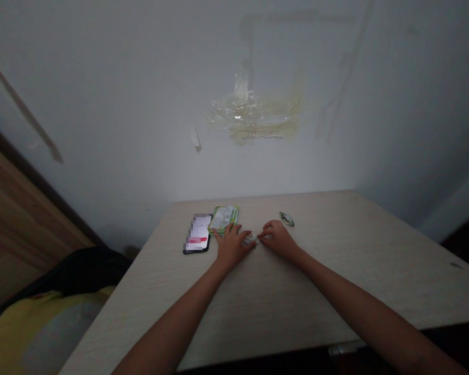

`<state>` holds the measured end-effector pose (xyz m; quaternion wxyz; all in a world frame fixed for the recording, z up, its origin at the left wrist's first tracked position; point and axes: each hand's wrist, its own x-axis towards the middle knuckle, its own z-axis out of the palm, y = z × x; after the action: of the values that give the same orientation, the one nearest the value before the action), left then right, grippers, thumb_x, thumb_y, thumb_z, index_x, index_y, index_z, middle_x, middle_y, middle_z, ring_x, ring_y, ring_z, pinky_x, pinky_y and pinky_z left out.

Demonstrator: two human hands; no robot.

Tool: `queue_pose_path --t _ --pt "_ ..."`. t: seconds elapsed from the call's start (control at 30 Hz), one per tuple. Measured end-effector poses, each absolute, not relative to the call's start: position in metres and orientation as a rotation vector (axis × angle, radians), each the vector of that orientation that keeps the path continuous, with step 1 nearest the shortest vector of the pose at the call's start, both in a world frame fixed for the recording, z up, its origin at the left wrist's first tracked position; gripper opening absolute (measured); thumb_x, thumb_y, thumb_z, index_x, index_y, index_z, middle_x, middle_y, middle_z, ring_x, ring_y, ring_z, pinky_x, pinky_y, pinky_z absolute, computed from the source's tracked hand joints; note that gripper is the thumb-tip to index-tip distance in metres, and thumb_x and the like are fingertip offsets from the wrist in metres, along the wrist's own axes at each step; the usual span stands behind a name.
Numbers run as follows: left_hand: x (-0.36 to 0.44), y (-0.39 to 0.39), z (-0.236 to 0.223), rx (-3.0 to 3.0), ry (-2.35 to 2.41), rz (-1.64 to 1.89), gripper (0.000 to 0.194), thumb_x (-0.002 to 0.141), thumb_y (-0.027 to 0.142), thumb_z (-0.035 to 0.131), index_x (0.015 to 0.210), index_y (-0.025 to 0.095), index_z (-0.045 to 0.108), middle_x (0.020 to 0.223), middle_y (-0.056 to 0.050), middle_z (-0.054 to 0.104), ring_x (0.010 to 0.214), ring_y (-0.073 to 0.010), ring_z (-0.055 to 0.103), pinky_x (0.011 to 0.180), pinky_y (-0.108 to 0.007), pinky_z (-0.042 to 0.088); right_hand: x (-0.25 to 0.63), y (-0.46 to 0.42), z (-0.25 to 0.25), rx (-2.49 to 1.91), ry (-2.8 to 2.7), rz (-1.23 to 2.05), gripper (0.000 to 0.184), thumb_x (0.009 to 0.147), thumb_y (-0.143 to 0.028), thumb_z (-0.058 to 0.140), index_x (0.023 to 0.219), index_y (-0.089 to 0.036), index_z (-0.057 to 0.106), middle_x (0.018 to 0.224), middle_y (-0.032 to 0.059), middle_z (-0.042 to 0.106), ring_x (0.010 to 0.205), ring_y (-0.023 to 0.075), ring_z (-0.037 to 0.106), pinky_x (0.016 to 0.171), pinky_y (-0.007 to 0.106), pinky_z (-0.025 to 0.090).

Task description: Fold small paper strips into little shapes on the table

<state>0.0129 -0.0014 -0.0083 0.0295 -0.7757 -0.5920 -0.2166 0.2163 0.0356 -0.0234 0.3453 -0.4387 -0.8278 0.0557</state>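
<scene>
My left hand (234, 247) rests on the table, its thumb and a finger closed around a small pale, partly clear thing (248, 240) too small to name. Some of its other fingers spread over the near edge of a flat green-and-white printed packet (224, 216). Just to the right, my right hand (280, 239) has its fingertips pinched together close to the left thumb. A tiny whitish bit shows at those fingertips, but I cannot make out what it is. A small crumpled green wrapper (286, 219) lies beyond my right hand.
A lit phone (199, 233) lies left of the packet, with part of its screen blurred out. The pale wooden table (352, 245) meets a white wall (140, 104) bearing old tape. Yellow and grey fabric (42, 328) sits beyond the table's left edge.
</scene>
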Motion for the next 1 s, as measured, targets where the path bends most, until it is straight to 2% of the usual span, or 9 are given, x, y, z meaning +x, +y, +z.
queue_pose_path --t 0.23,0.43,0.8,1.0 --pt "0.013 -0.001 -0.008 -2.388 -1.875 -0.652 0.038 0.082 0.058 0.059 0.114 0.039 0.067 0.136 -0.004 0.056 0.134 -0.0361 0.036 0.105 -0.079 -0.002 0.216 0.040 -0.028 -1.195 -2.113 0.209 0.007 0.078 -0.026 0.072 0.082 -0.025 0.077 0.096 0.0071 0.064 0.097 0.0226 0.056 0.092 0.039 0.043" --pt "0.012 0.000 -0.008 -2.388 -1.855 -0.669 0.037 0.081 0.058 0.060 0.112 0.039 0.068 0.136 -0.004 0.056 0.135 -0.0374 0.034 0.103 -0.080 -0.002 0.215 0.041 -0.029 -1.284 -2.127 0.193 0.018 0.078 -0.029 0.072 0.096 -0.025 0.074 0.102 0.0079 0.062 0.103 0.0238 0.054 0.095 0.040 0.041" --pt "0.017 0.000 -0.006 -2.449 -1.921 -0.727 0.029 0.081 0.046 0.065 0.104 0.030 0.069 0.139 -0.005 0.055 0.140 -0.0352 0.030 0.109 -0.074 0.003 0.212 0.040 -0.032 -1.298 -2.064 0.296 0.010 0.074 -0.026 0.073 0.083 -0.023 0.075 0.104 0.0075 0.066 0.104 0.0243 0.056 0.096 0.041 0.041" --pt "0.018 0.000 -0.007 -2.395 -1.972 -0.729 0.033 0.079 0.049 0.066 0.105 0.029 0.069 0.138 -0.007 0.055 0.139 -0.0360 0.031 0.109 -0.075 0.004 0.211 0.043 -0.034 -1.348 -2.008 0.381 0.013 0.070 -0.026 0.077 0.082 -0.023 0.077 0.107 0.0082 0.068 0.107 0.0258 0.057 0.097 0.041 0.041"
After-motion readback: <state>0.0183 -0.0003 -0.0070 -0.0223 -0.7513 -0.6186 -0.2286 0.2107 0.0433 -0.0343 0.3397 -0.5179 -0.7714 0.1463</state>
